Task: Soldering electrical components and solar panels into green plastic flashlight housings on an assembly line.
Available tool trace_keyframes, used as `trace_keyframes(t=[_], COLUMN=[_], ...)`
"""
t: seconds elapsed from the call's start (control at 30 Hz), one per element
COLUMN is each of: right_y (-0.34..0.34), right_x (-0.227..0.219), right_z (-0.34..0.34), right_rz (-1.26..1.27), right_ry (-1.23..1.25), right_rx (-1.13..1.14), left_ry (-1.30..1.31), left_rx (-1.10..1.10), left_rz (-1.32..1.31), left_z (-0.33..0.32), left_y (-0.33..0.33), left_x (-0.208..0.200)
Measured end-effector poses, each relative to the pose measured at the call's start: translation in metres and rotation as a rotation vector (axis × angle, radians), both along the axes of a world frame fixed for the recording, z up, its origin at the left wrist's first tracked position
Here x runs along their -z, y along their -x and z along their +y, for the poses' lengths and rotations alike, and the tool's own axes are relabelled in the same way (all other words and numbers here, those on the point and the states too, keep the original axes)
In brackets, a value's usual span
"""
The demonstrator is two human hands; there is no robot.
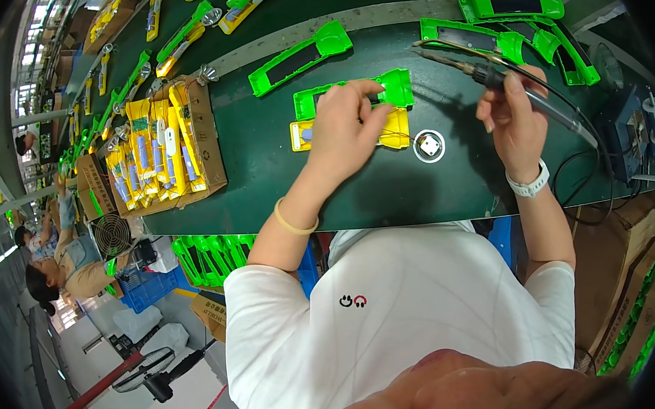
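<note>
Far left, beyond the bench: other workers sit along the line, a small fan (111,234) next to them, and a blue crate (148,288) on the floor.

On the dark green conveyor bench (264,179), left part: open cardboard box (206,129) packed w/ yellow housing halves (155,145), standing on edge in rows. More green & yellow units lie further up the belt, too small to detail.

Centre: left hand (346,128) rests palm-down across two parts at once, a green plastic housing (395,88) above and a yellow housing half (397,131) below, the two touching edge to edge. Fingers spread, pressing both down, not closed around either. Yellow band on that wrist. A separate green housing w/ dark panel (297,59) lies just up-left of the hand, apart from it.

Just right of the yellow part: small round reflector piece (428,146), flat on the belt.

Right: right hand (515,113) clenched around a soldering iron (487,76), tip pointing left, held above the belt, not touching the parts. Black cable trails right from the handle. White watch on the wrist.

Top right: stack of green housings (512,5) w/ dark panels.
</note>
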State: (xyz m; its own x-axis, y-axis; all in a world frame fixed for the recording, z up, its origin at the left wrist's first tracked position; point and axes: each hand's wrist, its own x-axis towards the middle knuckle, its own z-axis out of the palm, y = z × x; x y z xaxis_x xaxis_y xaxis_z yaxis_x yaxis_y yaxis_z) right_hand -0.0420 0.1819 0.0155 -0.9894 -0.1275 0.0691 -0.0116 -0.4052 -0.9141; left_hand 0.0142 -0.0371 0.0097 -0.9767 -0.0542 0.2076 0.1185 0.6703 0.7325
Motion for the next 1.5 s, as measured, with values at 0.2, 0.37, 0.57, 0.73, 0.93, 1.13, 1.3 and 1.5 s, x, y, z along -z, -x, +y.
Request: trace_keyframes(t=[0.2, 0.37, 0.57, 0.73, 0.93, 1.13, 1.3, 1.5], right_y=[0.006, 0.004, 0.004, 0.009, 0.013, 0.023, 0.023, 0.025], right_x=[0.004, 0.016, 0.032, 0.038, 0.035, 0.024, 0.020, 0.022], right_z=[-0.010, -0.006, -0.004, -0.006, -0.012, -0.019, -0.019, -0.020], right_rz=[-0.091, -0.048, -0.012, 0.025, 0.014, -0.009, 0.030, 0.046], right_ry=[-0.044, -0.115, -0.147, -0.233, -0.278, -0.345, -0.363, -0.395], right_rx=[-0.064, -0.103, -0.236, -0.332, -0.373, -0.446, -0.444, -0.447], left_ry=[0.231, 0.192, 0.304, 0.417, 0.493, 0.495, 0.478, 0.483], left_rx=[0.048, 0.046, 0.165, 0.194, 0.195, 0.189, 0.189, 0.190], left_rz=[0.246, 0.102, -0.021, -0.046, -0.056, -0.068, -0.056, -0.057], left_z=[-0.008, -0.019, -0.023, -0.023, -0.021, -0.021, -0.022, -0.022], left_y=[-0.004, 0.000, 0.009, 0.015, 0.018, 0.018, 0.017, 0.018], left_x=[0.018, 0.020, 0.004, 0.000, 0.001, 0.002, 0.003, 0.003])
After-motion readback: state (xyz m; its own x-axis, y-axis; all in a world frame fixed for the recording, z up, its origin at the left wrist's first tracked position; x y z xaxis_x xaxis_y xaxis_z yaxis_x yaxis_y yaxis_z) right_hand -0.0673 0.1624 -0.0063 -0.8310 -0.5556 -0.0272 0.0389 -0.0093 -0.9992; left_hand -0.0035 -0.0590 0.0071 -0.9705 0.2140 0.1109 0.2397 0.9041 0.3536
